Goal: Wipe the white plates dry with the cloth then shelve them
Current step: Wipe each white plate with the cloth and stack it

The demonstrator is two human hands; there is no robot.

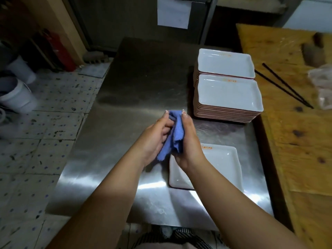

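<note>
Forearms (111, 186) overlap plate (222, 164); chopsticks (283, 85) beside stacks (228, 97).

Two hands, left (156, 139) and right (188, 141), and one blue cloth (175, 136). Two stacks of white plates: a near stack (228, 97) and a far stack (224, 63); the number of plates in each cannot be counted exactly. One single plate (222, 164) lies apart on the surface (136, 90). Two black chopsticks (285, 86) lie on one wooden board (294, 141). Two white buckets (16, 94) stand on the floor. One paper sheet (173, 12) hangs behind.
</note>
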